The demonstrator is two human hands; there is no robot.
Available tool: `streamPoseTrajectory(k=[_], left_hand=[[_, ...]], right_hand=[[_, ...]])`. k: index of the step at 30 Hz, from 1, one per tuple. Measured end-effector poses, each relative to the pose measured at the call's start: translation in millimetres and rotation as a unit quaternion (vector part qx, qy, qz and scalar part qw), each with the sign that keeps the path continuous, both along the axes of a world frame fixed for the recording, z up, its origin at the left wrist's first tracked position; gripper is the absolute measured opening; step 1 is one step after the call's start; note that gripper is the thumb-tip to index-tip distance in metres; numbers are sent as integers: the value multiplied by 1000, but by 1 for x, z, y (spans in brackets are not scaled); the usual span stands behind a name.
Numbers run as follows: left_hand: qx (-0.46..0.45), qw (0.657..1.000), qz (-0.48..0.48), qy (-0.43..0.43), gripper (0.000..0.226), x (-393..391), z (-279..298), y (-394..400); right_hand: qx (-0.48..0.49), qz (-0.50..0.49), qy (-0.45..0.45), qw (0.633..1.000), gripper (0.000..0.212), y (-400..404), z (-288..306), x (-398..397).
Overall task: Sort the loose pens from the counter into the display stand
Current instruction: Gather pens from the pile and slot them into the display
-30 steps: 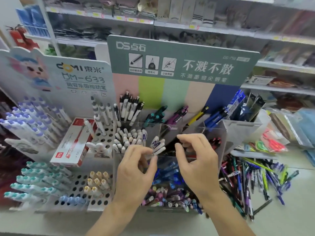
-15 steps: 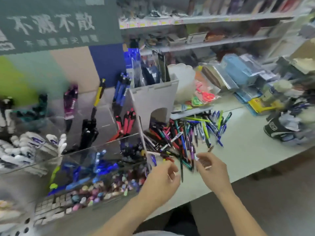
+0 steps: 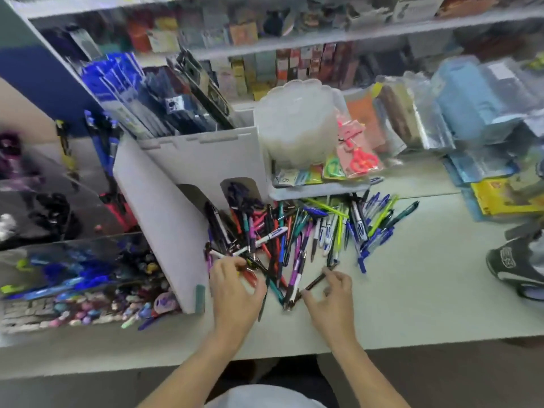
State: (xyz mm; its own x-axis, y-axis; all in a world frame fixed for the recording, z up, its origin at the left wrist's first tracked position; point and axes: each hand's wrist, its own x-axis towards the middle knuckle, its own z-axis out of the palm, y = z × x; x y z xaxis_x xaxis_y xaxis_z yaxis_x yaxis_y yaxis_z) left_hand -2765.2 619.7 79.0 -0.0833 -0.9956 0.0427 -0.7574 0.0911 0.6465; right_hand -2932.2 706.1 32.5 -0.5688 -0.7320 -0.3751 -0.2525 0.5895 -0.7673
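Note:
A heap of loose pens (image 3: 297, 228) in many colours lies on the pale counter (image 3: 426, 293), right of the display stand (image 3: 164, 231). The stand's clear compartments (image 3: 73, 260) hold blue, pink and black pens. My left hand (image 3: 235, 290) is at the heap's near left edge, fingers curled over a pen beside a red pen (image 3: 250, 276). At the heap's near right edge my right hand (image 3: 331, 295) pinches a dark pen (image 3: 316, 280) between thumb and fingers, low over the counter.
A white plastic tub (image 3: 294, 128) and packed scissors (image 3: 360, 156) stand on a tray behind the heap. Blue and yellow packets (image 3: 506, 195) crowd the right, with a black-and-white object (image 3: 518, 266) at the counter's right edge. Stocked shelves run behind.
My view swung right from the stand to the loose heap. Both hands left the stand's compartments and came down onto the heap's near edge, where the right hand took a dark pen.

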Motion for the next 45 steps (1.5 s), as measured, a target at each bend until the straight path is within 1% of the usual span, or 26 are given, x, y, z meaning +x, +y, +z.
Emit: streamPoseTrajectory(k=[2,5,7,9,11,13,16,18,20,21,22,23,25,27,31,34,36,39,42,45], left_hand=[[-23,1000,-5,-11,51,-11,2,-10],[38,998,-4,-47,70,-32,4,-30],[89,992,-18,-84,85,-44,0,-41],[114,986,-39,-111,92,-53,-5,-48],[116,984,-52,-126,88,-60,-9,-51],[116,981,-58,-147,78,-64,-12,-51],[110,975,-73,-177,67,-68,-16,-52],[103,972,-72,-198,64,-72,-16,-51],[62,973,-64,-213,58,-78,-12,-46],[32,977,-72,-199,53,-82,-10,-44],[11,981,-93,-169,47,-87,-9,-41],[10,984,-127,-123,41,-94,-8,-39],[61,979,-191,-40,33,-114,-5,-32],[123,966,-226,-10,33,-136,-7,-27],[207,953,-221,-30,43,-177,-15,-22],[258,947,-188,-20,50,-197,-14,-21],[276,946,-170,-22,53,-207,-15,-20],[291,944,-154,-33,51,-219,-16,-23],[300,939,-156,-58,50,-229,-15,-26],[294,941,-147,-78,52,-239,-15,-28]], right_hand=[[-14,2,-7,1000,64,-4,3,-6],[-47,-50,34,997,45,-5,9,-28],[-52,-89,89,991,42,-7,13,-49],[-32,-121,155,980,49,-14,11,-75],[17,-134,191,972,60,-24,9,-101],[58,-132,169,975,73,-36,7,-121],[68,-116,128,983,92,-62,5,-139],[76,-95,131,984,94,-80,3,-144],[70,-76,141,985,84,-94,1,-148],[60,-66,144,986,76,-97,0,-149],[52,-58,144,987,71,-99,-1,-150],[45,-49,142,988,67,-98,-2,-151],[37,-33,141,989,60,-92,-2,-152],[23,-25,142,989,54,-84,-3,-153],[-43,-29,127,991,46,-61,-12,-147],[-121,-23,129,984,53,-41,-28,-134],[-142,-29,112,983,55,-33,-36,-130],[-125,-50,108,985,64,-32,-39,-127],[-99,-73,101,987,72,-35,-26,-126],[-57,-71,146,985,76,-27,-10,-136]])
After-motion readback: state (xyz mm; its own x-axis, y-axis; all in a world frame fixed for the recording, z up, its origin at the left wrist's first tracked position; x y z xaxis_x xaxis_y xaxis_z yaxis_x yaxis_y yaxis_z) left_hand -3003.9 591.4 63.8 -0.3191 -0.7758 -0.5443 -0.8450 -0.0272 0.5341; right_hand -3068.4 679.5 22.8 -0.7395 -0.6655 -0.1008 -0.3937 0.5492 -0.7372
